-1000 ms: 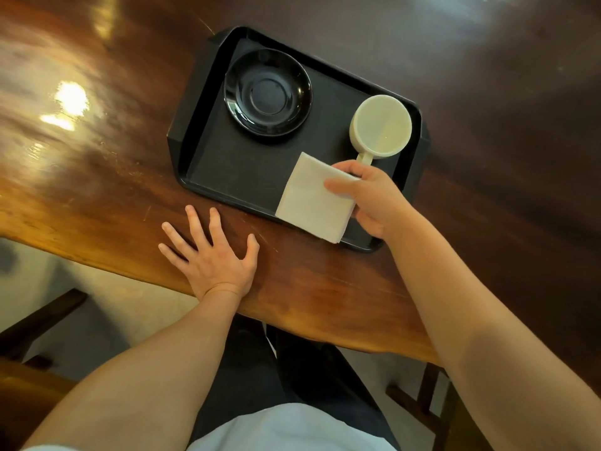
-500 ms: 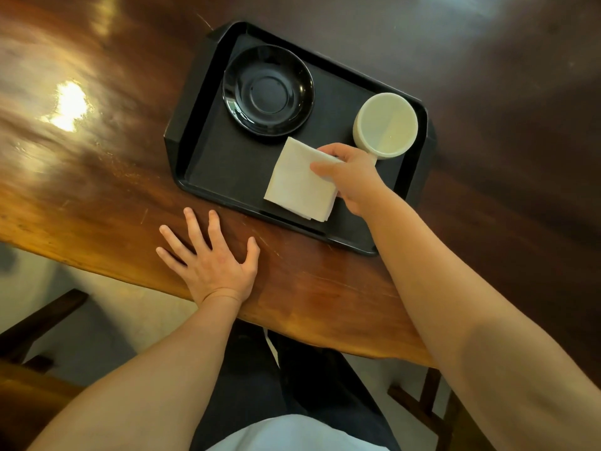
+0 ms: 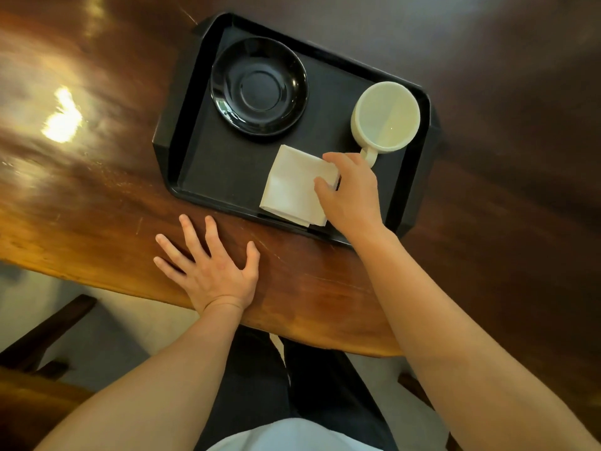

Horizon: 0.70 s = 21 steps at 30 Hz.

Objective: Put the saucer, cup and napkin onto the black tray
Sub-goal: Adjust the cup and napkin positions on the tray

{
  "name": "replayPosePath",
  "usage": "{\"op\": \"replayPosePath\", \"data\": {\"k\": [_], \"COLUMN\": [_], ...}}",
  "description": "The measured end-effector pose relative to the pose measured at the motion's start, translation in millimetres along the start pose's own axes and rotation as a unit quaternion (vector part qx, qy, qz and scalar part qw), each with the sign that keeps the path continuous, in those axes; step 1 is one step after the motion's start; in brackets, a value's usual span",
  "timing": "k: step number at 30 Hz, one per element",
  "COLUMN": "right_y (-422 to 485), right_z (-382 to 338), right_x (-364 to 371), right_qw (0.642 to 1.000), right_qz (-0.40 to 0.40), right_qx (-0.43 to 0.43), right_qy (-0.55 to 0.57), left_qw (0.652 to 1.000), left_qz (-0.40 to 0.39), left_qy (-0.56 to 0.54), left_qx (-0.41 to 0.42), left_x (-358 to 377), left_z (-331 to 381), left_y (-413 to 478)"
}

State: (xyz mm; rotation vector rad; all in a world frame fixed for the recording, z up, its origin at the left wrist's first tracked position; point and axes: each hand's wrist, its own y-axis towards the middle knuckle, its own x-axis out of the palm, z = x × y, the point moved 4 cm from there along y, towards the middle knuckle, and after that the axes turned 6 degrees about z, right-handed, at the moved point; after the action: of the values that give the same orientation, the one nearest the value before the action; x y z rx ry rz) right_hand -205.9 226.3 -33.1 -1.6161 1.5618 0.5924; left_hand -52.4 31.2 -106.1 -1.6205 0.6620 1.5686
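Observation:
The black tray (image 3: 221, 164) lies on the brown wooden table (image 3: 97, 196). A black saucer (image 3: 258, 89) rests in its far left part. An empty cream cup (image 3: 385, 115) stands at the tray's right side, handle towards me. A folded white napkin (image 3: 292, 187) lies flat at the tray's near edge. My right hand (image 3: 353, 196) pinches the napkin's right edge, thumb on top, close to the cup handle. My left hand (image 3: 211, 271) rests flat on the table in front of the tray, fingers spread and holding nothing.
The table's near edge (image 3: 292, 330) runs just behind my left wrist. Dark wooden chair parts (image 3: 42, 333) show at the lower left below the table, and another wooden piece (image 3: 413, 385) at the lower right. My legs are under the table.
My right hand has carried the napkin leftward and further onto the tray, lowering it until it lies flat. My left hand has stayed put on the table.

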Motion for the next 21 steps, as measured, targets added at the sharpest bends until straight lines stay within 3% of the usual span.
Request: {"op": "replayPosePath", "data": {"k": [4,8,12,21], "right_y": [-14.6,-15.4,-5.2,11.6], "right_z": [7.8,29.4,34.4,32.4], "right_x": [-19.7,-36.7,-34.7,-16.8], "right_qw": [0.990,0.931,0.888,0.843], "right_qz": [0.077,0.136,0.123,0.064], "right_qx": [0.077,0.246,0.309,0.373], "right_qy": [0.092,0.232,0.318,0.383], "left_qw": [1.000,1.000,1.000,1.000], "left_qz": [-0.002,-0.002,-0.005,-0.007], "left_qy": [0.000,-0.011,-0.011,-0.011], "left_qx": [0.003,0.007,0.012,0.013], "left_x": [-0.2,-0.4,-0.9,-0.7], "left_z": [-1.0,-0.4,3.1,0.3], "left_y": [-1.0,-0.4,-0.1,-0.1]}}
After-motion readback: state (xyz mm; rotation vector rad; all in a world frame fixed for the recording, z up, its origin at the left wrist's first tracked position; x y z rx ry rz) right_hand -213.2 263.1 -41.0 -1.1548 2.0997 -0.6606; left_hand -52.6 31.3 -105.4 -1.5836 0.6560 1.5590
